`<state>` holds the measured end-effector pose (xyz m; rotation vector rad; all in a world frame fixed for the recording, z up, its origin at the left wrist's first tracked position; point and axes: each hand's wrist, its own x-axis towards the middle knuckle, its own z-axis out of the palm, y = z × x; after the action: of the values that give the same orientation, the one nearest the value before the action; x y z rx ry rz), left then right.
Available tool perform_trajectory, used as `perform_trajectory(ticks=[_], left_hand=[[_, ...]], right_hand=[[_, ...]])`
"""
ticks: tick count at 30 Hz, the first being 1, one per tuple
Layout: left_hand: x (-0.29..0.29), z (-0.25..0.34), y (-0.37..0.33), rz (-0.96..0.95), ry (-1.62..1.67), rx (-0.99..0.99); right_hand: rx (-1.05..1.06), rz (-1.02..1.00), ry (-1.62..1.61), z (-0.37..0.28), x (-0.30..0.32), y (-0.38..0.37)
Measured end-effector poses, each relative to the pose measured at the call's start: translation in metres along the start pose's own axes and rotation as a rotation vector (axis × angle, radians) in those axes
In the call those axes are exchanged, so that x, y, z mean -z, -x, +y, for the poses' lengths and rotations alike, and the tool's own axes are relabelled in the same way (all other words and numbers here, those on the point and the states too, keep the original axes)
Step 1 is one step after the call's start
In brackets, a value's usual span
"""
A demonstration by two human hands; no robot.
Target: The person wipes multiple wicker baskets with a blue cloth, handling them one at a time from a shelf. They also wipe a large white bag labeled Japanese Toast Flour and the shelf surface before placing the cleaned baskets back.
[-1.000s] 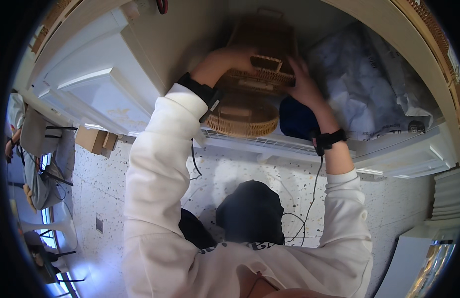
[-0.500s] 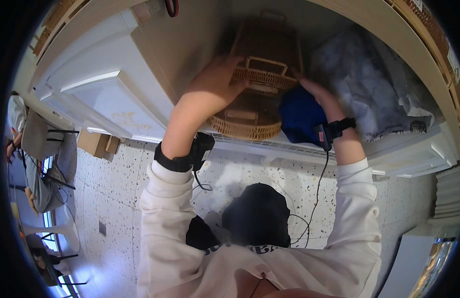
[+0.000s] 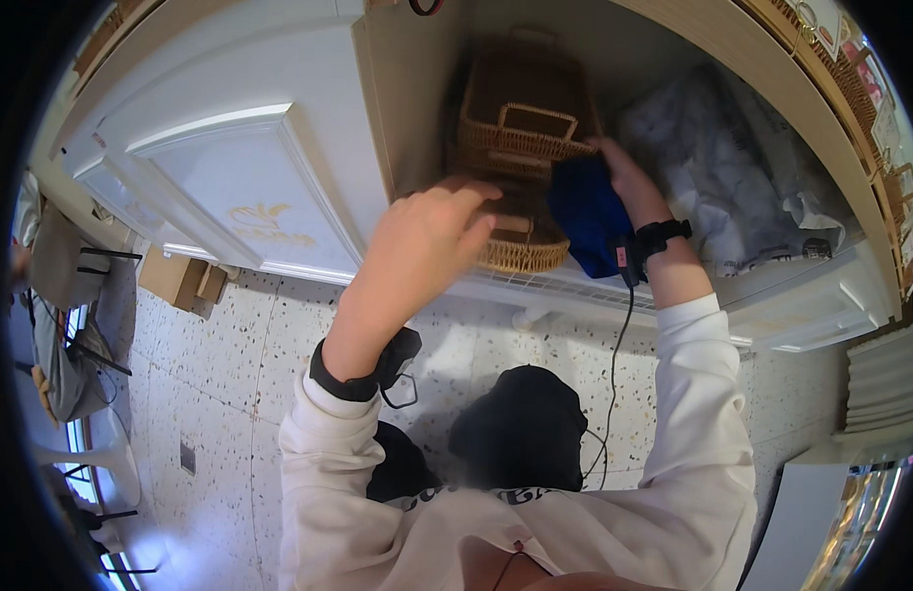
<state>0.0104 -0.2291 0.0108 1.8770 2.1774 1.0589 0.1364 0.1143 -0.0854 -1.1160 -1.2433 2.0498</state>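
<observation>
Inside the open cabinet, a rectangular wicker basket (image 3: 506, 140) with a raised front handle sits stacked on other wicker. My right hand (image 3: 629, 177) is at its right front corner, fingers closed on the rim and partly hidden in shade. Bunched blue cloth (image 3: 589, 219) lies against that hand, below the basket. A lower, rounded wicker basket (image 3: 525, 258) stands at the cabinet's front edge. Over its left side is my left hand (image 3: 432, 231), fingers bent and apart, holding nothing.
White crumpled plastic bags (image 3: 732, 167) fill the cabinet's right side. At left stands a white cabinet door (image 3: 240, 187), with a cardboard box (image 3: 169, 278) on the speckled floor. A cable (image 3: 619, 360) hangs from my right wrist device.
My left hand has come off the upper basket and drawn back toward me. The upper basket's front sits a little higher and tilted. The blue cloth has shifted and looks narrower.
</observation>
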Motion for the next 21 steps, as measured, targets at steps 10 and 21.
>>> perform_trajectory(ticks=[10,21], left_hand=[[0.004,-0.013,0.012,-0.127,-0.138,-0.018],[-0.051,-0.044,-0.088,-0.330,-0.093,-0.004]], right_hand=[[-0.018,-0.075,0.063,-0.014,-0.027,-0.007],[0.093,-0.079,-0.007,-0.017,-0.017,-0.006]])
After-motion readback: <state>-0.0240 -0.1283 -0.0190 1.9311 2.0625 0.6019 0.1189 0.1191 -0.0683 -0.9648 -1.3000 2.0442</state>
